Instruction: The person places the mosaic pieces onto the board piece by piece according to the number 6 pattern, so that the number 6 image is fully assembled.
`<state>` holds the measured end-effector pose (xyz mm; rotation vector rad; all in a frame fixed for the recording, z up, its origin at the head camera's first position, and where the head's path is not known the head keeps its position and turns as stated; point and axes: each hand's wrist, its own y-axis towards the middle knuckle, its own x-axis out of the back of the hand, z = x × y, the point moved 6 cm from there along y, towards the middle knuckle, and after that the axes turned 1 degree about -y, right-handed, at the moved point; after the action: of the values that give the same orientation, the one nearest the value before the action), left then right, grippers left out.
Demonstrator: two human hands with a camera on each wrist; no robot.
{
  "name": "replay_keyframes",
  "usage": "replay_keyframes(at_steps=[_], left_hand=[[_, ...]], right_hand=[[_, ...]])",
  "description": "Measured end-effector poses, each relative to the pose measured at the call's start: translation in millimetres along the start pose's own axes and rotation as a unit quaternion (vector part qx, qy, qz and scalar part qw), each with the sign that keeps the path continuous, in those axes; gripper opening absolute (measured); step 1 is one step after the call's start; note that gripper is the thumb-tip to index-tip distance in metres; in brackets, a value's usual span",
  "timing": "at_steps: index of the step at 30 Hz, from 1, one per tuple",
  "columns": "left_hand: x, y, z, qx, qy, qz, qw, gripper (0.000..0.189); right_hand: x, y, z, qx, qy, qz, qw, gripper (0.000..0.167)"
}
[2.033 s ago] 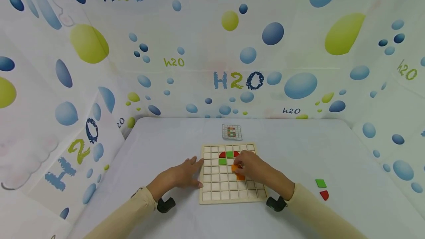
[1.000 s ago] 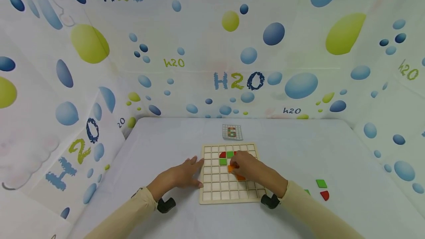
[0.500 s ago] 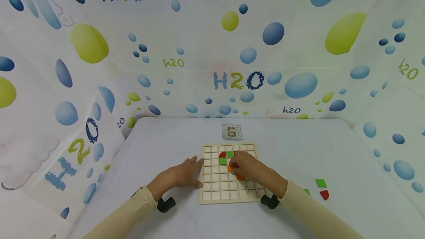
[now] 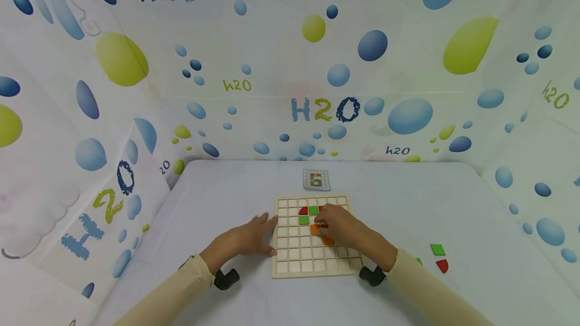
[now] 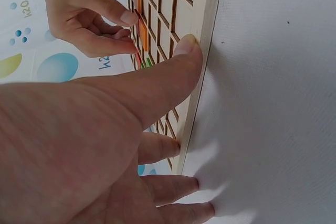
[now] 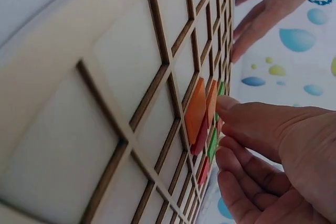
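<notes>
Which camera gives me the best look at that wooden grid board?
The head view: it shows nearly the whole wooden grid board from above, though the right hand covers part. The left wrist view shows one edge and a steeply slanted strip, partly behind the left hand; the right wrist view, a large, slanted close-up of part.

A white table carries, between the left hand and the right hand, a wooden grid board that reaches in under the right one. Beyond both hands lies a small gridded card. Right of the right hand lie a green tile and a red piece; nearer that hand, another green piece shows, partly hidden by the sleeve.
</notes>
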<state>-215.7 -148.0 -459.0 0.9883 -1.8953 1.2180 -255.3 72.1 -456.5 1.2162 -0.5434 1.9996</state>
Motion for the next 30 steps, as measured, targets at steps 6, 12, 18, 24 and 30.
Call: replay_keyframes(at_steps=[6,12,18,24,30], left_hand=[[-0.7,0.7,0.9,-0.002,0.003,0.001,1.0,0.094],[-1.3,1.5,1.8,-0.001,0.007,0.002,1.0,0.093],[-1.2,1.9,2.0,-0.006,0.007,0.001,1.0,0.094],[-1.7,1.9,2.2,-0.009,0.012,0.002,0.9999,0.094],[-0.9,1.2,2.1,-0.008,0.006,0.001,0.9999,0.094]], right_hand=[[17,-6.2,-21,-0.049,0.055,-0.038,0.9966,0.025],[39,-16.1,-43,-0.068,0.054,-0.078,0.9932,0.027],[54,-34.3,-63,-0.1,0.062,-0.094,0.9885,0.029],[66,-60.9,-86,-0.107,0.065,-0.125,0.9843,0.03],[78,-94.7,-113,-0.143,0.051,-0.14,0.9785,0.034]])
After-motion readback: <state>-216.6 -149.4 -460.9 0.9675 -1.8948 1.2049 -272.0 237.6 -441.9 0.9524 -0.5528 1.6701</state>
